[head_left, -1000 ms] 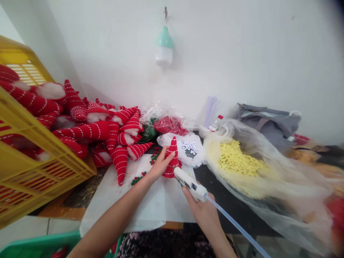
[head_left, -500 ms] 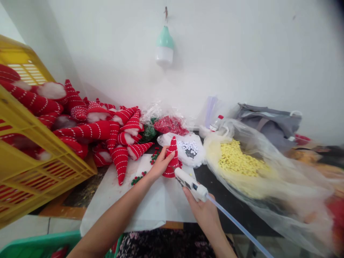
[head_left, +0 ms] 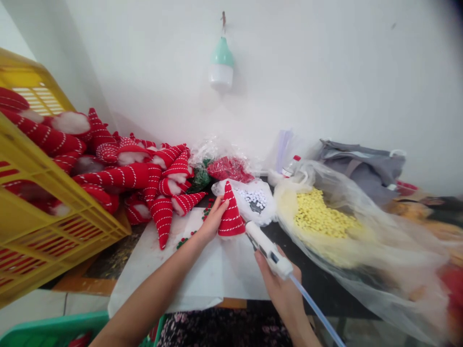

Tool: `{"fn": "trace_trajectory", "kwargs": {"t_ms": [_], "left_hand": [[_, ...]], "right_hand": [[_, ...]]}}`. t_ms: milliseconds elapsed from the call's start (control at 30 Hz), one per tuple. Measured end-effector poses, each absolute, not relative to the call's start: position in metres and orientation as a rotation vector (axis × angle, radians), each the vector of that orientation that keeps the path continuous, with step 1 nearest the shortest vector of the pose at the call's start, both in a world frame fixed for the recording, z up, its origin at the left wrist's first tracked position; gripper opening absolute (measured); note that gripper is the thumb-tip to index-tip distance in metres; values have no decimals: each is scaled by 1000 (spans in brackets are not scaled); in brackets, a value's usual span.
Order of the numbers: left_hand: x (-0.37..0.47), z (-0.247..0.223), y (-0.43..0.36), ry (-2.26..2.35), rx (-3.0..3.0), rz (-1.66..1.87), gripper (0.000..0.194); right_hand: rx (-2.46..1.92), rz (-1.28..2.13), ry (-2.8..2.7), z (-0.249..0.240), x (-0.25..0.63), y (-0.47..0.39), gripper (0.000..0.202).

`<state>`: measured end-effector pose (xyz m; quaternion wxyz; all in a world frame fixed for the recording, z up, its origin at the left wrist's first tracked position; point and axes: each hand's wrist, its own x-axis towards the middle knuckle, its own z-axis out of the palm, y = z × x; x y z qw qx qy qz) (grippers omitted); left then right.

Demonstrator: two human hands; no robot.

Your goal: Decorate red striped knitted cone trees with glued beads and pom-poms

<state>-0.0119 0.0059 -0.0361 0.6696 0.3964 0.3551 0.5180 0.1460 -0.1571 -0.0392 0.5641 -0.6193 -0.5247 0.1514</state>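
While your left hand (head_left: 213,222) grips the red striped cone (head_left: 231,216) upright over the white paper (head_left: 206,279), your right hand (head_left: 285,289) is closed around the glue gun (head_left: 265,248), its nozzle (head_left: 248,225) just beside the cone's lower right edge. Pinch the cloth lightly so its shape isn't crushed, steady the gun from the wrist, and place your left fingers well clear of the probably hot nozzle.

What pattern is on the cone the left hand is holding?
Red with white dashed stripes running around the cone, seen in the head view.
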Motion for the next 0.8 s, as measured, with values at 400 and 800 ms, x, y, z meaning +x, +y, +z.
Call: {"fn": "trace_trajectory", "kwargs": {"t_ms": [400,800], "left_hand": [[-11,-35,-3,675,1072,1121,53],[-11,-33,-6,694,1145,1125,50]], "right_hand": [[-1396,546,-1270,-29,146,-131,47],[-1481,464,-1284,-45,148,-128,60]]}}
